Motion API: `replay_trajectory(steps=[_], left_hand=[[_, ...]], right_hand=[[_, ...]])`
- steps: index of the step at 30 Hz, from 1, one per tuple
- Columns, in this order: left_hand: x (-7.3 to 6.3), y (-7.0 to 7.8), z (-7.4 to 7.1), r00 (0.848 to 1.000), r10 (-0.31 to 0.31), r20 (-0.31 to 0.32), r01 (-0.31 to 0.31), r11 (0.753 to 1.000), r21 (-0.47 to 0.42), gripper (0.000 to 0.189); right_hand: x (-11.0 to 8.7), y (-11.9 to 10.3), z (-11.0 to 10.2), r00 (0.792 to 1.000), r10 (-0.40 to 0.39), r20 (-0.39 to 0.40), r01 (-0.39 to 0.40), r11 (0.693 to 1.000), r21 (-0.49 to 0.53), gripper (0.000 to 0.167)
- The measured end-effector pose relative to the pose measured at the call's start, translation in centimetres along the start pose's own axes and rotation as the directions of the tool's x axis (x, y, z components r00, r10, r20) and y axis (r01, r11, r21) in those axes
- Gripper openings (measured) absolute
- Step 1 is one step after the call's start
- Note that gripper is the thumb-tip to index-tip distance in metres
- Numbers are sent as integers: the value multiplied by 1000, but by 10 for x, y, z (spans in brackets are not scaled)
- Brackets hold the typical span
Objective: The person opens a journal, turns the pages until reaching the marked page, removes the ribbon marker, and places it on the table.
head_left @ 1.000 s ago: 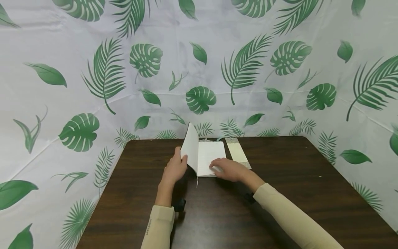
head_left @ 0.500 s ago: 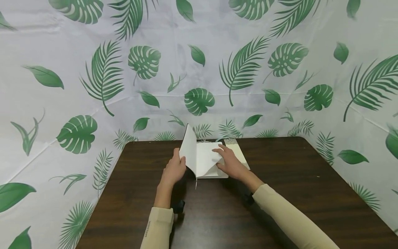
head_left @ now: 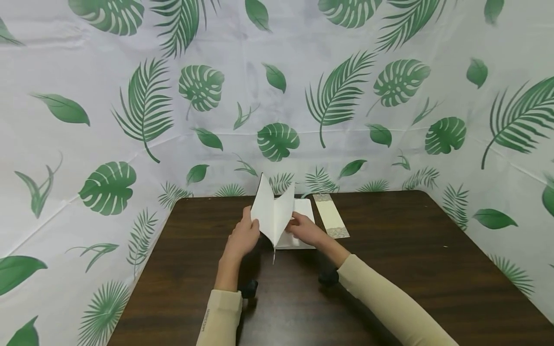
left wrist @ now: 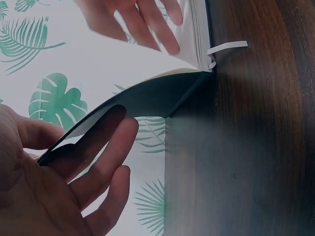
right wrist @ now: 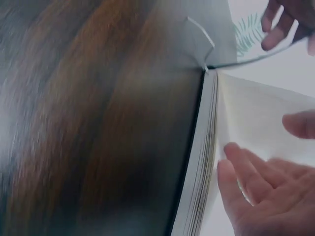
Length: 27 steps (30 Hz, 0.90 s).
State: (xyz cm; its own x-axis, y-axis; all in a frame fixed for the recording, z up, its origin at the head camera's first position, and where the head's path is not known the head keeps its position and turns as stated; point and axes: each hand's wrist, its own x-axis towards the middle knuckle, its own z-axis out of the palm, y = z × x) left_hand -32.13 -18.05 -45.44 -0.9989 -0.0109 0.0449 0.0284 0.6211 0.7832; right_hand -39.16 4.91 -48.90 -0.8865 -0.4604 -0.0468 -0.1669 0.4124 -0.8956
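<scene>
A notebook (head_left: 305, 209) with a dark cover and white pages lies opened on the dark wood table (head_left: 389, 288). My left hand (head_left: 243, 238) holds its raised front cover (left wrist: 152, 98) at the edge, thumb on the inner side and fingers behind. One page (head_left: 283, 207) stands up from the block, leaning left. On that page's right side is my right hand (head_left: 305, 229), its fingers fairly straight and against or close to the paper. A thin white ribbon (left wrist: 229, 46) hangs from the bottom of the spine.
A cream strip with patterned ends (head_left: 331, 215) lies right of the notebook, a pale blue-green ribbon (head_left: 306, 194) near its top. Behind the table's far edge hangs a white cloth with green leaves (head_left: 277, 91).
My right hand has moved from the lower right of the pages up, then left, lifting a page and swinging it leftward. My left hand keeps holding the cover up.
</scene>
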Motion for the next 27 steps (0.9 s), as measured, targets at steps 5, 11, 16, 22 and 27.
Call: replay_trajectory(steps=[5, 11, 16, 22, 27], left_hand=[[-1, 4, 4, 999, -7, -44, 8, 1000, 12, 50], [-1, 7, 7, 998, -26, -62, 26, 1000, 10, 70], [-3, 6, 8, 999, -20, -45, 22, 999, 43, 64], [-1, 2, 6, 999, -17, -42, 20, 997, 74, 53], [0, 1, 5, 999, -6, -38, 8, 997, 70, 56]], right_hand=[[3, -7, 14, 995, -67, 75, 73, 994, -80, 63], [0, -13, 22, 988, -96, 121, 112, 984, -138, 66], [-2, -13, 23, 988, -97, 124, 113, 985, -131, 65], [-3, -11, 20, 990, -65, 122, 93, 968, -234, 62], [-6, -7, 16, 977, -64, 205, 152, 880, -450, 56]])
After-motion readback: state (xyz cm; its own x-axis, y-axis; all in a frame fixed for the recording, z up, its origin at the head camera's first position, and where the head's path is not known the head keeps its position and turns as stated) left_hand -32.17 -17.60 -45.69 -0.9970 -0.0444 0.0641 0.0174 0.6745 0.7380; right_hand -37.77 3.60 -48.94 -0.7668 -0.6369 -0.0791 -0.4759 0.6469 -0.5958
